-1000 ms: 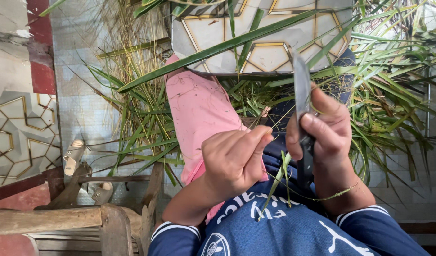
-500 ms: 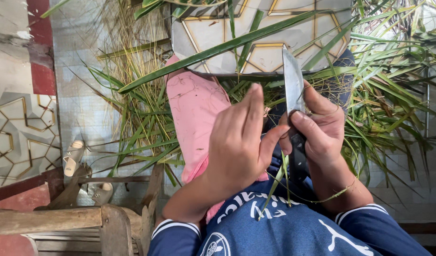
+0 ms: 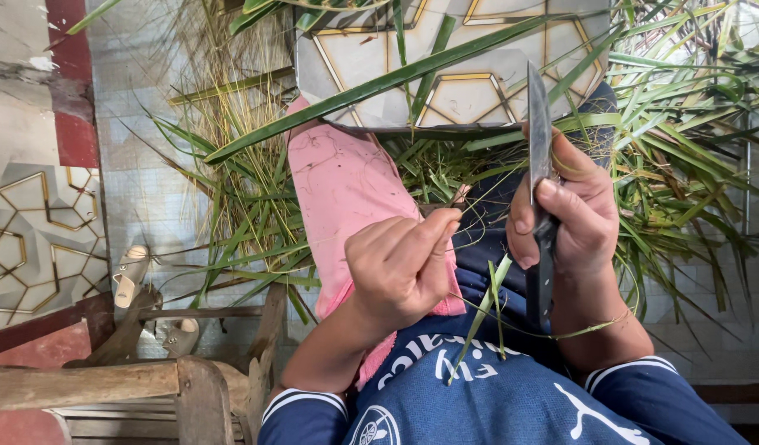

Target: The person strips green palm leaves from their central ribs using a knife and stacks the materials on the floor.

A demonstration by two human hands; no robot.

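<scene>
Head view, looking down over the lap. Right hand (image 3: 565,210) is closing around the dark handle of a knife (image 3: 539,156), thumb pressing along the side; the blade is pointing up toward 12 o'clock, tip reaching the edge of a patterned grey tile (image 3: 445,66). Left hand (image 3: 400,264) is curling shut at about 9 o'clock from the knife, fingertips (image 3: 445,222) pinching together; whether a thin fibre is sitting between them, I cannot tell. The two hands are staying near but apart. A pink cloth (image 3: 342,189) is lying over the left leg, running toward 11 o'clock from the left hand. Green leaf strips (image 3: 668,173) are piling from 12 to 3 o'clock; one long leaf (image 3: 396,78) is crossing the tile. A few narrow strips are hanging below the knife handle over the blue shirt (image 3: 495,395). Wooden bench (image 3: 115,379) at 8 o'clock.
</scene>
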